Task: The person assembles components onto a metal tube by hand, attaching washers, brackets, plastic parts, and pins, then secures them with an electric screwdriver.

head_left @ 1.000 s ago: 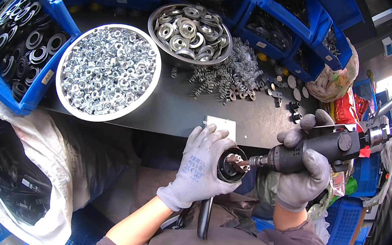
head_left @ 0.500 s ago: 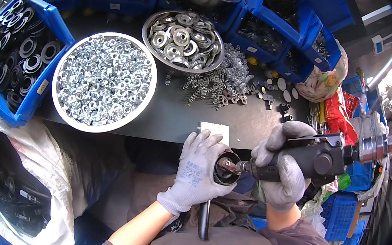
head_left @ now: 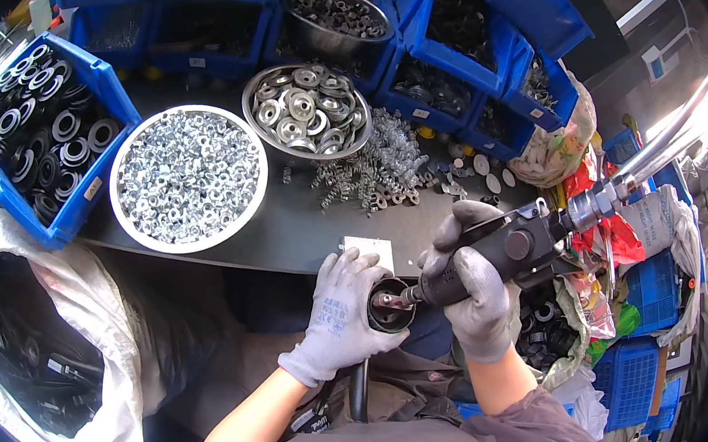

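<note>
In a pale grey work glove, my left hand [head_left: 335,313] is closed around a black round cup-shaped part [head_left: 387,318] above my lap. A black rod-like handle [head_left: 360,392] points down from below that hand; how it joins the part is hidden. My right hand [head_left: 483,302], gloved alike, grips a black air screwdriver [head_left: 520,246], with a metal fitting and hose at its rear. The driver's tip reaches into the open face of the cup-shaped part, against a metal piece inside. A white card [head_left: 371,251] lies on the table edge just beyond my left fingers.
On the dark table [head_left: 273,248] stand a white bowl [head_left: 196,245] of flanged nuts and a steel bowl [head_left: 370,120] of metal discs. Loose springs [head_left: 394,153] lie beside them. Blue bins [head_left: 117,87] line the back and left. A white sack [head_left: 111,342] of black parts sits at left.
The view has shifted, so the table things sit lower. The driver's rear end now tilts farther up and away. Both hands keep their hold, and the tip stays in the cup-shaped part.
</note>
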Demonstrator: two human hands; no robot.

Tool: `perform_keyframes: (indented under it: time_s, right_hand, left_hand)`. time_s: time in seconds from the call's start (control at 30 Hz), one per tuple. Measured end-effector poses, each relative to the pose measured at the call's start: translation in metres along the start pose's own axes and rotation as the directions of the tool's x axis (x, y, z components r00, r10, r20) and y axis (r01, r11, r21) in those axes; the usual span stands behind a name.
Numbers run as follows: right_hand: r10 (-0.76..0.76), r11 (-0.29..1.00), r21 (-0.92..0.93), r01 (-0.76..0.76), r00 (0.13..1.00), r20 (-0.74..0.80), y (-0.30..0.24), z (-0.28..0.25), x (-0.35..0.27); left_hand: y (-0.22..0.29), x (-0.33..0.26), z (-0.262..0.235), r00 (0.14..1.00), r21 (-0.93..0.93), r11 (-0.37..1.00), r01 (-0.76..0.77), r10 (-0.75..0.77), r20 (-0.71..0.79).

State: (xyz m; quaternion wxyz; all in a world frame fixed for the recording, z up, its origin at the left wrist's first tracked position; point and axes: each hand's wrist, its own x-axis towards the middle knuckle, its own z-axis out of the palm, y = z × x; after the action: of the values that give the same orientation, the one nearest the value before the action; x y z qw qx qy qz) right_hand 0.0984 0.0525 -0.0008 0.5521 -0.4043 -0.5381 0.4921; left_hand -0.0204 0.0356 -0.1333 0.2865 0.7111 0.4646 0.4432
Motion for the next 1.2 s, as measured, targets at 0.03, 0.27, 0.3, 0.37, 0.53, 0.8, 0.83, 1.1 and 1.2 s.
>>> perform_keyframes:
  time_s: [0.03, 0.27, 0.3, 0.37, 0.53, 0.8, 0.83, 1.1, 1.2]
  right_hand:
    - [0.006, 1.0, 0.003, -0.006, 1.0, -0.001, 0.001, -0.002, -0.001]
    - [-0.026, 0.992, 0.123, 0.012, 0.993, 0.112, 0.002, -0.005, -0.008]
    - [-0.028, 0.991, 0.13, 0.014, 0.994, 0.108, 0.002, -0.007, -0.009]
    - [-0.06, 0.995, 0.089, 0.048, 0.987, 0.147, 0.005, -0.01, -0.007]
    - [-0.073, 0.997, 0.024, 0.072, 0.996, 0.045, 0.002, -0.006, -0.007]
    - [-0.149, 0.971, 0.177, 0.162, 0.985, -0.085, -0.031, -0.056, -0.018]
    - [-0.2, 0.967, 0.124, 0.221, 0.966, -0.163, -0.023, -0.076, -0.024]
    - [-0.303, 0.867, -0.483, -0.122, 0.639, -0.707, 0.145, -0.26, -0.05]
    - [-0.23, 0.784, -0.538, -0.311, 0.659, -0.716, 0.145, -0.274, -0.056]
  left_hand:
    - [0.0, 0.0, 0.0, 1.0, 0.001, 1.0, 0.005, -0.005, 0.003]
    - [0.003, 0.001, -0.007, 0.999, 0.006, 1.0, 0.016, -0.016, 0.028]
    - [0.003, 0.001, -0.008, 1.0, 0.002, 1.0, 0.007, -0.008, 0.022]
    - [0.005, 0.003, -0.009, 0.999, -0.005, 1.0, 0.012, -0.012, 0.037]
    - [0.012, 0.004, -0.006, 0.999, -0.018, 1.0, 0.009, -0.008, 0.048]
    - [0.006, -0.003, -0.002, 0.999, 0.054, 0.999, -0.003, 0.0, 0.051]
    - [0.005, -0.003, -0.004, 0.997, 0.052, 0.998, -0.023, 0.019, 0.07]
    - [0.026, 0.01, -0.008, 0.988, 0.099, 0.995, 0.001, -0.016, 0.153]
    - [0.028, 0.011, -0.003, 0.992, 0.091, 0.995, 0.031, -0.042, 0.12]
